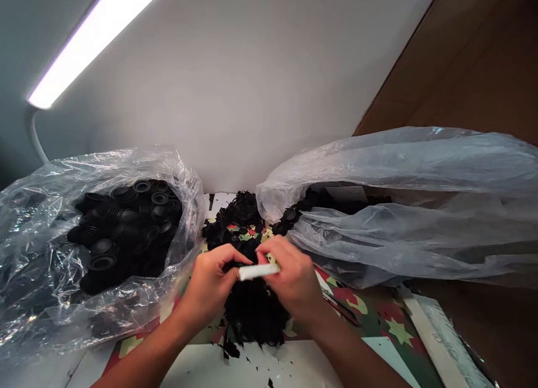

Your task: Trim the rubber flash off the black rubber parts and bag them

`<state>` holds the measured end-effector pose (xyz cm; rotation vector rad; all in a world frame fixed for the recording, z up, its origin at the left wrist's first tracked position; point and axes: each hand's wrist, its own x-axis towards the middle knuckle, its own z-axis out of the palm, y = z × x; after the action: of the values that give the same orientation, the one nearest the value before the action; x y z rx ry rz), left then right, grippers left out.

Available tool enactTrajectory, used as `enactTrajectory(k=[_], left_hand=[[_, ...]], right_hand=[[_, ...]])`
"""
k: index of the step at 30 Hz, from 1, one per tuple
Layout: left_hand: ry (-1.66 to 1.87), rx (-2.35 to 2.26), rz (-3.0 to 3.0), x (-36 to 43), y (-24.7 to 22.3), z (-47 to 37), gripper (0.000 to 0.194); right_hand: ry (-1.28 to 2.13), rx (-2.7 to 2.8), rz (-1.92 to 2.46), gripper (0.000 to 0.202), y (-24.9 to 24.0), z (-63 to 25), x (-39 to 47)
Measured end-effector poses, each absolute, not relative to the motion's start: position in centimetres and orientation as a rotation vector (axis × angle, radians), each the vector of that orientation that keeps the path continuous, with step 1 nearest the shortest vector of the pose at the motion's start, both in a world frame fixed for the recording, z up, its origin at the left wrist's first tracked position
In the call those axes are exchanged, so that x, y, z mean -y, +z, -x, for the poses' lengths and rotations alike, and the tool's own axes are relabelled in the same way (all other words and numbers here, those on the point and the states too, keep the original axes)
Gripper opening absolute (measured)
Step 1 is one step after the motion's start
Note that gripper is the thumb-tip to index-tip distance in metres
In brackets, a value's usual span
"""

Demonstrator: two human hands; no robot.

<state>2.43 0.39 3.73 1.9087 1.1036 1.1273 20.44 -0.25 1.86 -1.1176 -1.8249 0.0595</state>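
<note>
Just above a heap of black scraps (256, 315), a short white bar-shaped piece (259, 271) lies crosswise between my hands. My left hand (214, 276) is closed, its thumb and forefinger at the bar's left end. The fingers of my right hand (292, 273) curl around the right end. The bar is slightly blurred, so its exact kind does not show. Anything small tucked behind it is hidden. Left of my hands, an open clear plastic bag (37, 253) holds many ribbed black rubber parts (126, 220) with round rims.
A second clear bag (403, 231) opens toward me on the right, with black parts (290, 215) at its mouth. More black scraps (239, 214) lie behind my hands on patterned cloth (384, 315). Tweezers-like tools (342, 308) lie right. A cardboard box (474, 68) and lit lamp (96, 40) stand around.
</note>
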Motion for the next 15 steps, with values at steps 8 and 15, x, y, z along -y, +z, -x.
enactTrajectory(k=[8,15], left_hand=[[1.216,-1.115,-2.069,-0.8,3.4,-1.8,0.023],[1.234,-1.105,-2.257,-0.8,3.1,-1.6,0.024]], right_hand=[[0.27,1.751,1.096,0.015,2.3,-20.8,0.0],[0.17,1.906,0.861,0.016,1.7,-19.5,1.2]])
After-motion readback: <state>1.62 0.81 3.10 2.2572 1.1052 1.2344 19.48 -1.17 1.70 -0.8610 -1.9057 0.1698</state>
